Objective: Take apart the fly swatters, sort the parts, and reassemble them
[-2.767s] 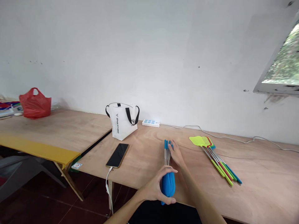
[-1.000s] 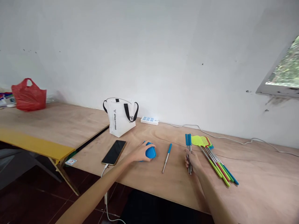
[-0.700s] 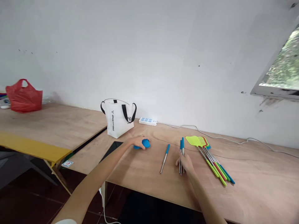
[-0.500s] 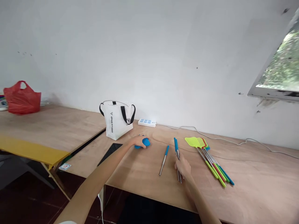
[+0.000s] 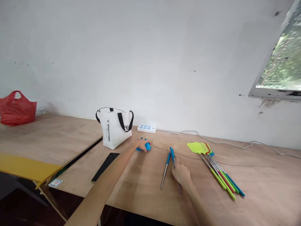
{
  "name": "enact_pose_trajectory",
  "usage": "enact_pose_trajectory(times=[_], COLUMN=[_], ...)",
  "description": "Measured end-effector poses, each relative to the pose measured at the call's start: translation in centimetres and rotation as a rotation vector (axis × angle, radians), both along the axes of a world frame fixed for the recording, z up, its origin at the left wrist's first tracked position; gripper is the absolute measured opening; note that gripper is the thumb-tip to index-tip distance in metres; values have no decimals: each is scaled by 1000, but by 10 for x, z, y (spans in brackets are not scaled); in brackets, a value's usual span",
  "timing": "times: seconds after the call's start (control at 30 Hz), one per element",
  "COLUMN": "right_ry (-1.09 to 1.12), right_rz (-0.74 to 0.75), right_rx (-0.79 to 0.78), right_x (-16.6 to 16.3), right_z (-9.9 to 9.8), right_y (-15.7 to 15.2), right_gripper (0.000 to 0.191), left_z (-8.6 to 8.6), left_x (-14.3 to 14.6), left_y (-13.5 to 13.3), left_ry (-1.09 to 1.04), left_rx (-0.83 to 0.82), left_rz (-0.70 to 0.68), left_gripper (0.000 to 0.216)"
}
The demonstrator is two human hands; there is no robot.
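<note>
My left hand (image 5: 141, 144) is closed over a small pile of blue fly swatter heads (image 5: 148, 146) on the table; a mesh face shows past the fingers. My right hand (image 5: 182, 174) is closed around several thin metal rods with blue handles (image 5: 172, 153), low over the wood. Its fingers hide the middle of the rods. Just left of them lies a single blue-handled rod (image 5: 165, 172). To the right, assembled fly swatters (image 5: 216, 168) are fanned in a stack, with yellow-green, red, green and blue parts.
A white tote bag (image 5: 115, 130) with black straps stands behind my left arm. Near the wall are a white power strip (image 5: 146, 128) and its cable (image 5: 211, 140). A dark tablet or phone (image 5: 105, 166) lies at left. A red plastic bag (image 5: 17, 110) sits on the neighbouring table.
My right hand has moved slightly left with the blue-handled rods, bringing their tops close to the single rod. My left hand stays at the blue heads, where mesh now shows. The view has shifted a little.
</note>
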State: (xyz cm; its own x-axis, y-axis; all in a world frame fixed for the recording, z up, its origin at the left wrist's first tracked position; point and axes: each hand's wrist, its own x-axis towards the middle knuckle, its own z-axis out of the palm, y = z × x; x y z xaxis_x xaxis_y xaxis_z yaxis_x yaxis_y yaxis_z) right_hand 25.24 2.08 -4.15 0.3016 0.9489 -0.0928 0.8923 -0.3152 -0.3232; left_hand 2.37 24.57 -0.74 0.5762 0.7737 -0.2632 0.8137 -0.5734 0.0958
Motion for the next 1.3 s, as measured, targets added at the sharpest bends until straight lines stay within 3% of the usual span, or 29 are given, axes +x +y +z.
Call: enact_pose_trajectory(times=[0.27, 0.53, 0.73, 0.9, 1.3], right_ry=[-55, -91, -123, -131, -283], right_rz=[92, -4, 11, 17, 104], right_rx=[-11, 0, 4, -23, 42], right_x=[11, -2, -5, -4, -29], right_z=[-9, -11, -16, -16, 1], right_y=[3, -4, -6, -7, -11], right_gripper=[62, 58, 60, 53, 53], left_z=[-16, -26, -33, -35, -55], left_x=[4, -9, -19, -12, -13], left_y=[43, 79, 73, 61, 33], left_ry=[-90, -134, -158, -173, -188], left_rx=[74, 21, 28, 24, 157], left_rz=[20, 52, 42, 7, -35], left_gripper=[88, 82, 89, 100, 84])
